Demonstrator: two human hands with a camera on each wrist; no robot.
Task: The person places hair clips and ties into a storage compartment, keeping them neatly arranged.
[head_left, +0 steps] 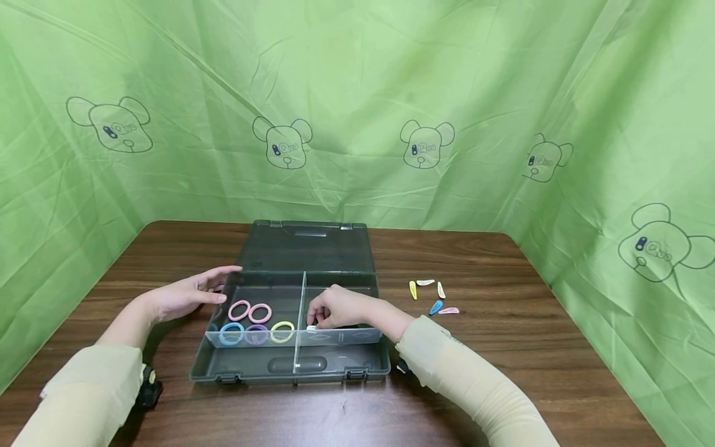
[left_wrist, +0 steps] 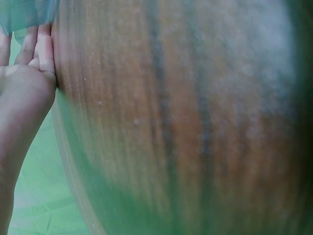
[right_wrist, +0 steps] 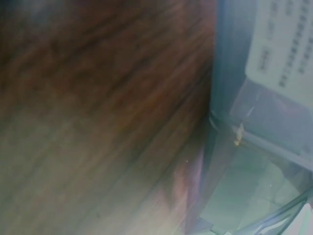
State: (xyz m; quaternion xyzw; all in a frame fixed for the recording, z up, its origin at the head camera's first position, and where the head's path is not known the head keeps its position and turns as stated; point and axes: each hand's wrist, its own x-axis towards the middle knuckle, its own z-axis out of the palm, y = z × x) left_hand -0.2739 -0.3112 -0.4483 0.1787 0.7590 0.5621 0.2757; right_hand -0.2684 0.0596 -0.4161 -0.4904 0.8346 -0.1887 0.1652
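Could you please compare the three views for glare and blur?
Head view: mostly sharp, glare on the table in front of the box; left wrist view: table blurred, whitish haze upper right; right wrist view: table blurred, label print too soft to read.

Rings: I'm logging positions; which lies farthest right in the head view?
The yellow ring; both pink rings, the blue ring and the purple ring lie left of it.

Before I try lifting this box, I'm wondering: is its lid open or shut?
Open. The lid extends back behind the gray box, and the right hand reaches inside.
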